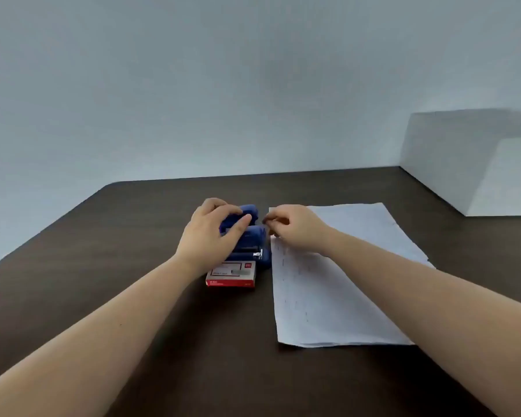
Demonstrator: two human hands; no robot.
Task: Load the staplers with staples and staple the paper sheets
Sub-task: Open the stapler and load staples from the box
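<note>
Two blue staplers sit close together in the middle of the dark table (133, 251). My left hand (211, 233) is wrapped over the far stapler (250, 212). The near stapler (256, 248) lies just below it, metal front showing. My right hand (292, 227) is pinched at the staplers' right side, fingertips holding something small and dark that I cannot make out. A red and white staple box (232, 273) lies closed in front of the staplers. A stack of white paper sheets (328, 296) lies to the right, under my right wrist.
A large white box (478, 164) stands at the table's back right corner. A pale wall rises behind the table's far edge.
</note>
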